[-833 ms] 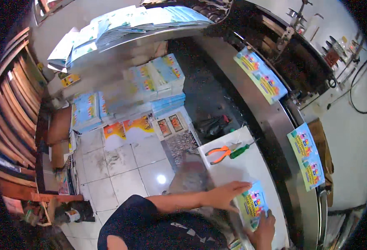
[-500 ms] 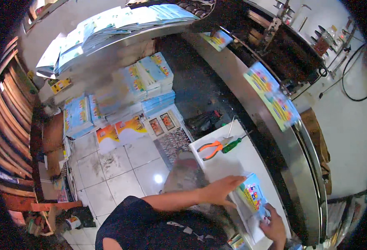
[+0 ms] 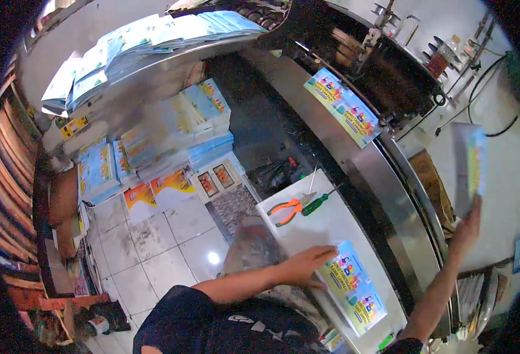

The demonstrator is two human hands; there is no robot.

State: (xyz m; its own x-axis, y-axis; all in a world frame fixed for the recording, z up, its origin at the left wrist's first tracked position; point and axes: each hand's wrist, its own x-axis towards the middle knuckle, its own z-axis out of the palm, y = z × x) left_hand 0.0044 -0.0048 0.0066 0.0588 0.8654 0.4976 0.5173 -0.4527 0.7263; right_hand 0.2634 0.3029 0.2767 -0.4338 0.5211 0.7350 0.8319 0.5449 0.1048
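There, on the white bench (image 3: 302,233), we had our left hand (image 3: 304,265), thumb and fingers loosely parted at the upper-left edge of the printed stack (image 3: 354,289), with nothing firmly gripped that we could see! The stack lay just to its right and lower in view, long axis slanting from upper left to lower right, the left hand clearly the nearer. Far right, our right hand (image 3: 467,225) was well apart from it, fingers closed on the lower end of a blurred sheet (image 3: 475,165), long axis almost upright; how tightly, we couldn't tell. Now our count, left to right: one pair of pliers (image 3: 296,205), one green screwdriver (image 3: 314,205), one flat print (image 3: 343,109) on the metal ledge (image 3: 407,206), one stack, its layers beyond our counting, one small green object (image 3: 385,341), and one sheet in hand
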